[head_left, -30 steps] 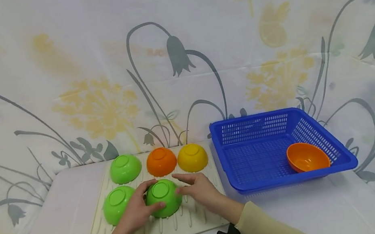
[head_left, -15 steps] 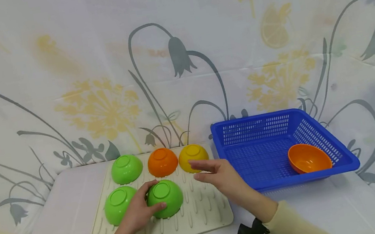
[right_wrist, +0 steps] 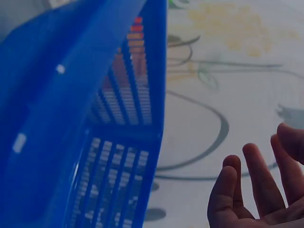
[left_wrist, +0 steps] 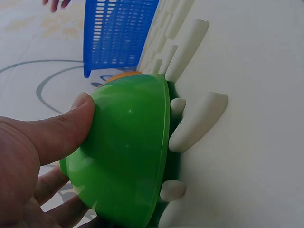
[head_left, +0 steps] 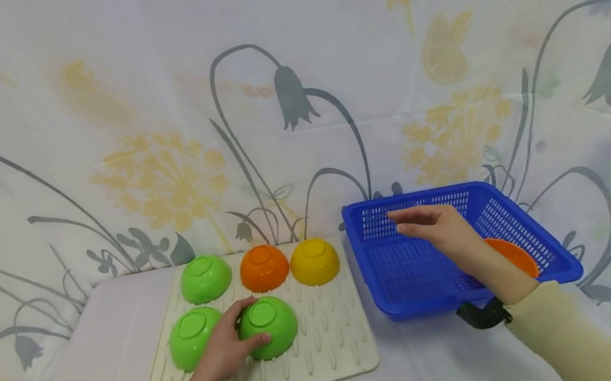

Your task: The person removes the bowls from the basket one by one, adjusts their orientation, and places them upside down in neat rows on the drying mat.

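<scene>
My left hand (head_left: 224, 344) holds the front green bowl (head_left: 277, 331), which lies upside down on a cream ribbed drying mat (head_left: 336, 345). In the left wrist view, the thumb presses one side of that green bowl (left_wrist: 124, 147) and the fingers curl round behind it; its rim sits against the mat's ridges. My right hand (head_left: 445, 231) hangs over the blue basket (head_left: 379, 299) with nothing in it. In the right wrist view, its fingers (right_wrist: 263, 185) are spread and relaxed beside the basket wall. An orange bowl (head_left: 518, 255) lies in the basket, partly hidden by my forearm.
Another green bowl (head_left: 193, 345) stands inverted to the left of the held one. Along the mat's back edge are a green bowl (head_left: 206, 279), an orange bowl (head_left: 264, 269) and a yellow bowl (head_left: 314, 262), all upside down. A flower-patterned cloth (head_left: 178, 184) hangs behind.
My right hand has left the front green bowl and moved right and up, over the blue basket. My left hand has stayed on that bowl, which has not visibly moved.
</scene>
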Available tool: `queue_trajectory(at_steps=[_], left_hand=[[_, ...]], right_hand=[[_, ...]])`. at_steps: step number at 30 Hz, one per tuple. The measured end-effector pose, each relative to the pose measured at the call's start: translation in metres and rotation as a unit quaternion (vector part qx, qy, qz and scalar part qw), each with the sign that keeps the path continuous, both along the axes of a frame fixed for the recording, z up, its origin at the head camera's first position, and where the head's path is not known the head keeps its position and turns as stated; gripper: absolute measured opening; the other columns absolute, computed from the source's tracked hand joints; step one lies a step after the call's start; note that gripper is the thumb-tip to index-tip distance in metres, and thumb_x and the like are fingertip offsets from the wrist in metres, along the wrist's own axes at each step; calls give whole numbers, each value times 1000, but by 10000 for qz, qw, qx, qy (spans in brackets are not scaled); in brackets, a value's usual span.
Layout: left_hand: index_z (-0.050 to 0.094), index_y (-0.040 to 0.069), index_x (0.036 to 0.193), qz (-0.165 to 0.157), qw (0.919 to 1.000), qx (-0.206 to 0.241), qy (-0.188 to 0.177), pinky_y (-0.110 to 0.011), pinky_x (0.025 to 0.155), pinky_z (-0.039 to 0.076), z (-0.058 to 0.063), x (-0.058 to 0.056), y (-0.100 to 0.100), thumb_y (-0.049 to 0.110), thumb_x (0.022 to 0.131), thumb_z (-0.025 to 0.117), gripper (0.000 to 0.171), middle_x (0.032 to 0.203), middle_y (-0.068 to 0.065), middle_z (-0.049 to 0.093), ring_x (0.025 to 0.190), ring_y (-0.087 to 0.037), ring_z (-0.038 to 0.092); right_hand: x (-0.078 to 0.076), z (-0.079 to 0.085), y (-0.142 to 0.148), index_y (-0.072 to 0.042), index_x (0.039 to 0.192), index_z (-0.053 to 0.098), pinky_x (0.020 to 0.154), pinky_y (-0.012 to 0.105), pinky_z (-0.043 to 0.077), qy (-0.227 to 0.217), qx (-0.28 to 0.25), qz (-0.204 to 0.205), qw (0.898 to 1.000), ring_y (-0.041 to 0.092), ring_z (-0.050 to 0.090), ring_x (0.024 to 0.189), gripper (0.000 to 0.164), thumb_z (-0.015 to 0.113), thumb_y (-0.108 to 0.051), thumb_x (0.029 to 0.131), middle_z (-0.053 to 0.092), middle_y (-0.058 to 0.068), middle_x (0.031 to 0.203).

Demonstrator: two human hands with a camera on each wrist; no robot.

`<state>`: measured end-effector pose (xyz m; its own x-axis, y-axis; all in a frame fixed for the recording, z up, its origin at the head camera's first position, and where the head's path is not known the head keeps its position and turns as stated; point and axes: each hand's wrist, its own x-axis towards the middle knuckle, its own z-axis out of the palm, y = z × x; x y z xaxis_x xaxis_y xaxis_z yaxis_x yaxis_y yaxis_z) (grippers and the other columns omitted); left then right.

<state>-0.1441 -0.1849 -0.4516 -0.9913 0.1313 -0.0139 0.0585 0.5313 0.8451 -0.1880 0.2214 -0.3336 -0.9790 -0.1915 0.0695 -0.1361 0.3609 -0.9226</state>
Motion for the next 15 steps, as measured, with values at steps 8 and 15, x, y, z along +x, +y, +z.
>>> queue_trajectory(at_steps=[8, 15], left_hand=[[51, 8, 141, 4, 10000, 19, -6, -58, 111, 33, 0, 2, -1, 14, 80, 84, 69, 145, -19, 49, 133, -40, 44], [52, 9, 140, 15, 10000, 21, -10, -57, 110, 34, 2, 2, -1, 14, 81, 83, 67, 144, -18, 50, 132, -40, 45]], right_hand=[[-33, 1, 86, -4, 134, 61, 108, 46, 42, -111, 904, 311, 9954, 23, 57, 122, 48, 61, -37, 100, 62, 8, 134], [-54, -15, 143, 2, 138, 56, 95, 27, 51, -291, 1266, 467, 9904, 16, 62, 115, 46, 59, -27, 102, 66, 5, 127]])
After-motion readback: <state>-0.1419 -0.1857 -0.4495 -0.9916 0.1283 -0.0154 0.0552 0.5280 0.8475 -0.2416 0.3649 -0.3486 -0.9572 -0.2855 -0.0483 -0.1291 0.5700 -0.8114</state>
